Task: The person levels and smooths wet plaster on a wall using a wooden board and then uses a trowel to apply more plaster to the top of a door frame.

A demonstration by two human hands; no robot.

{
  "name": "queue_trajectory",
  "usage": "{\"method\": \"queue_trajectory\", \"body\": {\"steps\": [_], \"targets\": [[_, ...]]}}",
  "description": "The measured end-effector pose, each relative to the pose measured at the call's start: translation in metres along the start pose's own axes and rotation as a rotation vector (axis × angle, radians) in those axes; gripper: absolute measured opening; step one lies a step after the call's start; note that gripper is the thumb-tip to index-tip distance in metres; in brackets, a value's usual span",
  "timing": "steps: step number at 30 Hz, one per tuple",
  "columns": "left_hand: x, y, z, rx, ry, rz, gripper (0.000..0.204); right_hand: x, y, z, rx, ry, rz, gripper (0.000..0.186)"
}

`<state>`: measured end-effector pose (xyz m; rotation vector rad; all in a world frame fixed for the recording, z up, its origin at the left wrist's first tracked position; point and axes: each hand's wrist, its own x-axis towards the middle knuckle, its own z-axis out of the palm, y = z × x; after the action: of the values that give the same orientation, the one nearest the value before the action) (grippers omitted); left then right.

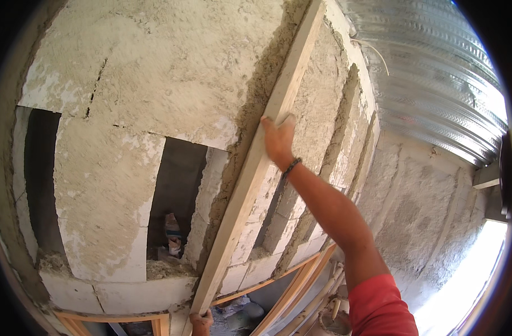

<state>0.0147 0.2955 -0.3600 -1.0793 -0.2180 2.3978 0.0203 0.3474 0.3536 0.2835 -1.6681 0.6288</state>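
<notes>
A long pale wooden board (239,207) lies slantwise against a roughly plastered wall (133,67), from the top of the picture to the lower middle. My right hand (278,143), with a dark bracelet at the wrist, is closed around the board's right side above its middle, thumb and fingers on the wood. At the board's lower end, my left hand (201,323) grips the edge; only its fingers and knuckles show above the picture's rim. Darker mortar (261,84) runs in a strip along the board's left side.
Dark rectangular openings (176,196) pierce the wall, with a torn package (172,232) inside one. Pale blocks (149,295) form a ledge below. Wooden frames (289,297) and a bucket (335,323) stand lower down. Corrugated metal (429,67) covers the upper right, above a bright opening (463,285).
</notes>
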Motion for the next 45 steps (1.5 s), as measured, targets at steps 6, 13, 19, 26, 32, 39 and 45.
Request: {"method": "queue_trajectory", "body": {"steps": [6,13,19,26,32,39,45], "targets": [[-0.074,-0.058,0.06,0.085,-0.208,-0.031,0.041,0.099,0.005,-0.021,0.121,0.053,0.026,0.043],[-0.076,-0.056,0.053,0.028,-0.31,-0.058,0.046,0.08,-0.012,-0.016,0.292,0.048,0.076,0.032],[-0.026,-0.007,0.004,0.026,-0.062,0.043,0.034,-0.001,-0.012,0.006,0.251,0.036,0.043,0.037],[0.045,0.057,-0.065,0.013,0.176,0.066,0.033,-0.094,-0.012,0.022,-0.03,0.003,0.011,0.081],[0.084,0.102,-0.11,0.004,0.136,0.042,0.038,-0.164,-0.011,0.033,-0.037,-0.11,0.097,0.085],[0.084,0.086,-0.105,0.043,0.092,0.084,0.037,-0.136,-0.012,0.028,0.001,-0.038,0.04,0.072],[0.061,0.04,-0.058,0.085,0.086,0.058,0.033,-0.071,-0.001,0.016,0.027,0.054,-0.026,0.047]]}}
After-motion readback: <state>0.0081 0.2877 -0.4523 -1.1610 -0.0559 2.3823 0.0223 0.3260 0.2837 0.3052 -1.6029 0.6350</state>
